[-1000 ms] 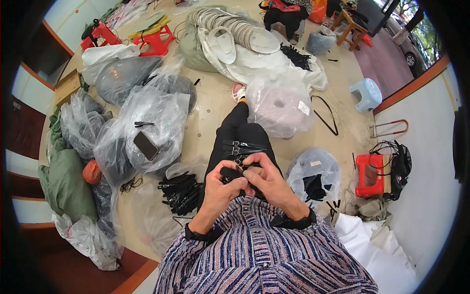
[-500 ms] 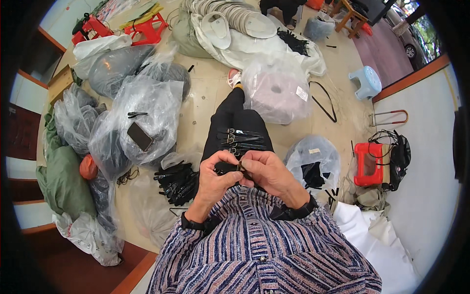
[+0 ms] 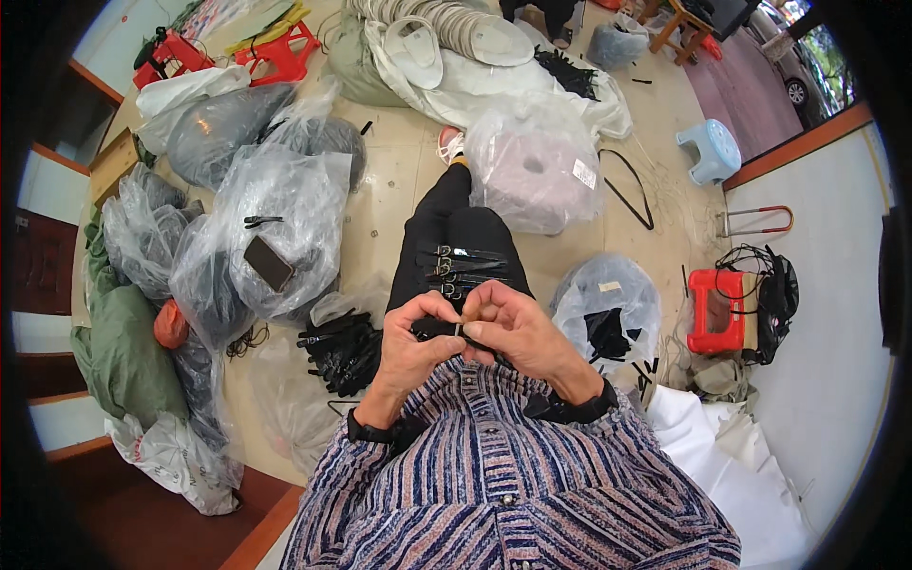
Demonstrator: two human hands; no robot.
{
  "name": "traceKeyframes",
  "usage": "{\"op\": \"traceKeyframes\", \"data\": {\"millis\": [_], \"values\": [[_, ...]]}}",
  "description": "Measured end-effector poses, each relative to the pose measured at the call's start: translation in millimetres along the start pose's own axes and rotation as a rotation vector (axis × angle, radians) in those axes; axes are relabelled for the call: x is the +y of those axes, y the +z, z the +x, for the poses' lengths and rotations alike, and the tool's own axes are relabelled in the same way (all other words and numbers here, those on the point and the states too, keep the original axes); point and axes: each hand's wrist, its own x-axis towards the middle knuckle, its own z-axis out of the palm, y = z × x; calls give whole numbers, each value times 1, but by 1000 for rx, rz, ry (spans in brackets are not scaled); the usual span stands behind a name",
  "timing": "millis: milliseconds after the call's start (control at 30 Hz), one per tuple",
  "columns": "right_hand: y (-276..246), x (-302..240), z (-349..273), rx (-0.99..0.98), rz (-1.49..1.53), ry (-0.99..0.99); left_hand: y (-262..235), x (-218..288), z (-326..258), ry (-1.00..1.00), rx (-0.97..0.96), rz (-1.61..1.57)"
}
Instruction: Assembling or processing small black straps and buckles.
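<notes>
My left hand (image 3: 408,344) and my right hand (image 3: 513,328) meet in front of my chest, both pinching one black strap with a small metal buckle (image 3: 446,329). Several finished black straps with buckles (image 3: 461,271) lie across my thigh in black trousers, just beyond the hands. A pile of loose black straps (image 3: 344,347) lies on the floor to the left of my left hand.
Clear plastic bags stuffed with dark goods (image 3: 271,223) crowd the left. A bag of pinkish material (image 3: 537,171) sits ahead, a smaller bag of black pieces (image 3: 608,318) at right. Red stool (image 3: 717,309), blue stool (image 3: 711,150), white soles (image 3: 446,28) farther off.
The view has shifted slightly; my hands stay together on the strap, fingers working it, with little other movement.
</notes>
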Motion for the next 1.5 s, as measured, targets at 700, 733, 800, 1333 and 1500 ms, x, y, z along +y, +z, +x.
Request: {"op": "traceKeyframes", "data": {"millis": [700, 733, 800, 1333, 1500], "values": [[-5, 2, 8, 358, -894, -78, 37, 22, 1, -222, 308, 335], [-1, 0, 6, 386, -928, -53, 36, 22, 3, -226, 303, 335], [1, 2, 7, 416, -879, -175, 34, 21, 8, -284, 302, 274], [-37, 17, 19, 279, -1030, -116, 10, 0, 20, 148, 153, 1118], [-28, 29, 4, 194, -759, 67, 11, -8, -14, -256, 389, 918]]}}
